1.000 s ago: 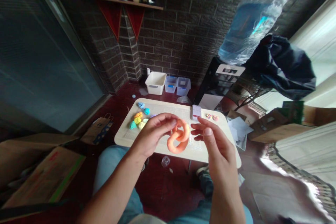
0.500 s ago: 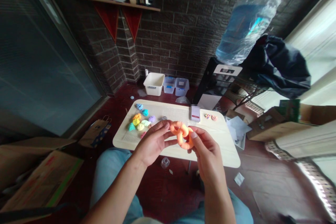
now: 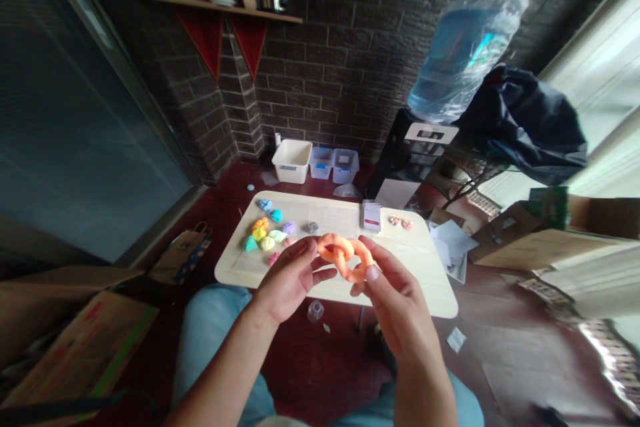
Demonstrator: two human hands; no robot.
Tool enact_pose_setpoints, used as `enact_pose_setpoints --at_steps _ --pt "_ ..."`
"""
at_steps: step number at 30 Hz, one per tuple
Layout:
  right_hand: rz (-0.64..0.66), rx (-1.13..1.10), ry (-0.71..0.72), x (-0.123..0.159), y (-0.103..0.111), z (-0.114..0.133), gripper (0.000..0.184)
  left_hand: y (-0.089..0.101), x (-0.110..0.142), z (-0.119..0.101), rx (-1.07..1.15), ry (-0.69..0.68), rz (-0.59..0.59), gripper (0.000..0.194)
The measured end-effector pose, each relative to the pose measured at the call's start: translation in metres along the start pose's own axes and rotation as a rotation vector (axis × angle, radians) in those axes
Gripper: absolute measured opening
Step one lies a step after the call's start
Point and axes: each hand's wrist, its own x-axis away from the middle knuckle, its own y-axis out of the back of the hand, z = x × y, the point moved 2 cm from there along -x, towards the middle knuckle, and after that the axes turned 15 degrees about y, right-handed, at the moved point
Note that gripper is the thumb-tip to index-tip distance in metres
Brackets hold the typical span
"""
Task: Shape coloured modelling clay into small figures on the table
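I'm holding a pair of interlinked, matte orange, clay-like rings (image 3: 342, 258) above the pale, round-cornered worktop (image 3: 423, 277), left hand (image 3: 287, 282) pinching the left ring's outer edge, right hand (image 3: 399, 297) gripping the right's, long axis running left-right between them, neither hand clearly nearer.

Most lumps (image 3: 268, 243) lay toward the table's (image 3: 425, 280) left edge, the phone (image 3: 371, 217) at its far edge; bins (image 3: 293, 170) stood beyond, the rings (image 3: 341, 265) between left hand (image 3: 290, 277) and right hand (image 3: 400, 297).
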Motion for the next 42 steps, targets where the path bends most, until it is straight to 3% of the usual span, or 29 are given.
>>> enact_pose_setpoints --at_steps 6,10,19,26,29,33,42 --pt "-0.018 -0.040 -0.001 0.008 0.000 0.004 0.045 0.002 -0.003 0.006 0.112 0.141 0.090 0.031" --pt "-0.049 -0.023 0.029 0.011 -0.005 0.000 0.045 0.003 -0.007 0.011 0.109 0.160 0.157 0.040" --pt "-0.059 -0.042 0.075 0.017 -0.007 0.001 0.046 0.008 -0.006 0.005 -0.103 -0.100 0.204 0.028" --pt "-0.001 -0.097 0.033 0.014 0.000 0.000 0.044 0.004 -0.001 -0.007 -0.325 -0.206 0.283 0.039" --pt "0.028 -0.069 0.039 0.014 0.002 0.000 0.046 0.002 0.001 -0.012 -0.393 -0.267 0.263 0.039" --pt "0.030 -0.054 0.033 0.012 0.004 0.000 0.045 0.002 0.002 -0.018 -0.475 -0.270 0.227 0.028" --pt "0.026 -0.138 -0.012 0.011 0.004 0.001 0.045 0.006 -0.001 -0.020 -0.598 -0.335 0.245 0.030"
